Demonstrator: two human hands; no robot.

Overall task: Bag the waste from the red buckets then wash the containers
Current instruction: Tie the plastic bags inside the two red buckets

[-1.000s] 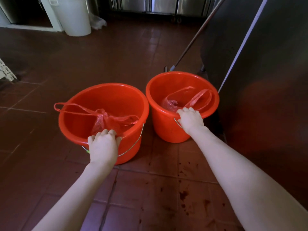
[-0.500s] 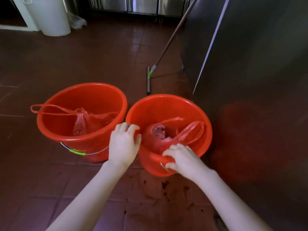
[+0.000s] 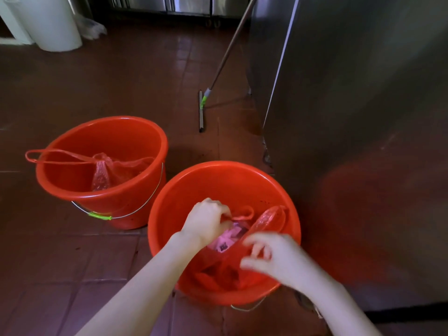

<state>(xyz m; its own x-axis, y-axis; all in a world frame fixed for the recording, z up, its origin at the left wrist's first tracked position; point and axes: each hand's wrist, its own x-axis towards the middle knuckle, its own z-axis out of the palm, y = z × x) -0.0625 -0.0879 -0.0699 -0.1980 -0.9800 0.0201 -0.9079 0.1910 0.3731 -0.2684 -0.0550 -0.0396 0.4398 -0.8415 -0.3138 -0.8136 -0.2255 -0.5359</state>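
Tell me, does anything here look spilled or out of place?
Yes. Dark spots stain the floor tiles beside the near bucket. One handle loop of the bag in the far bucket hangs over the rim.

Nothing I can actually read here. There's a pink printed wrapper (image 3: 230, 237) inside the red plastic bag (image 3: 225, 265) with some dark marks on it, but they're too blurry.

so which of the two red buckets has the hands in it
The nearer bucket, next to the steel cabinet. The left hand and right hand work at the red bag inside it; the farther bucket goes untouched.
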